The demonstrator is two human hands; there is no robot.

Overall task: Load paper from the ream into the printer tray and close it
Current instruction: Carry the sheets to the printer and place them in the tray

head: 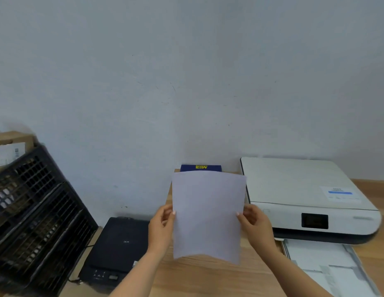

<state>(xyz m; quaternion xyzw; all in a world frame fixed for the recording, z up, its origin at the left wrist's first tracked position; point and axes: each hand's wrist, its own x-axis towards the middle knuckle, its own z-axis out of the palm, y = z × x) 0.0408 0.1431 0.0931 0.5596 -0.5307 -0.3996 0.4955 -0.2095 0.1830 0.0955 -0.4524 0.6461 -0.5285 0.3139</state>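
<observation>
Paper held upright over the wooden table [208, 277], pinched at both side edges.

Right of the grip: white printer [304, 196], its tray [328, 266] pulled out toward the person, white sheets lying in it. Left of the grip: black crate [36, 211], then a black device [116, 247] lower down. Behind the grip: blue ream [200, 167] against the wall, mostly hidden. Paper [208, 215] hangs between the hands, clear of the table. Left hand [162, 226] pinches its left edge; right hand [256, 224] pinches its right edge, thumbs in front.
</observation>
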